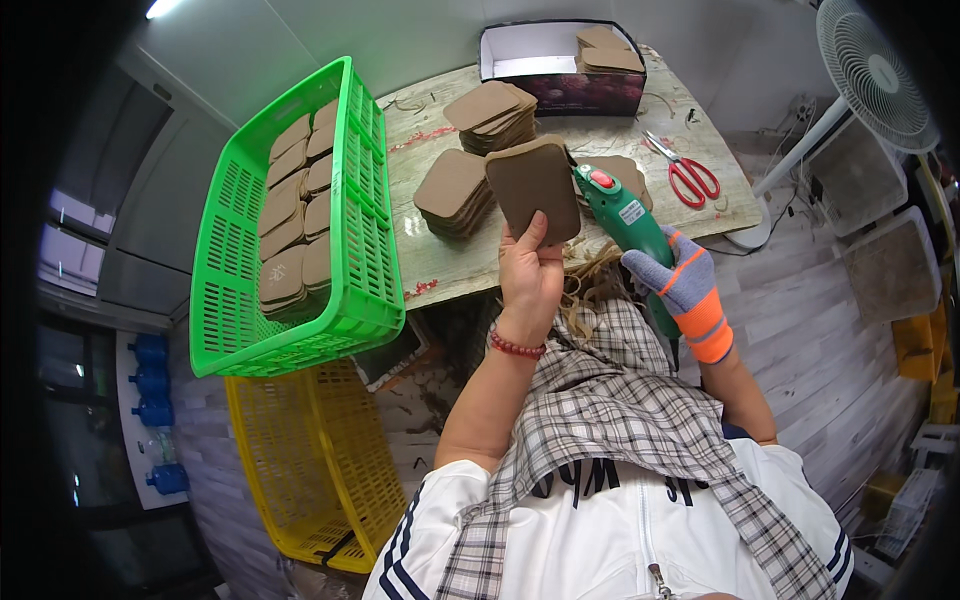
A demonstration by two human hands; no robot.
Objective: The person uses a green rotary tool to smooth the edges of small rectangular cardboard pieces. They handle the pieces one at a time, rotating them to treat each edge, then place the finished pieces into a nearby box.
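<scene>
Holding the brown leather piece (533, 187) upright above the near edge of the bench (450, 262), your bare left hand (528, 275) has its grip closed on the piece's lower edge, thumb pressed flat on the face toward you, so nearly all of the piece stands clear above the grip. Your gloved right hand (683, 285) is wrapped shut around the handle of the green power tool (622, 215), whose nose meets the right edge of the piece; the exact contact point is probably hidden behind the piece. Beyond, stacks of similar brown pieces (470, 150) lie on the bench, with red scissors (685, 172) to your right. On your left, the green basket (300, 220) holds rows of the same pieces, above a yellow basket (310, 460).
</scene>
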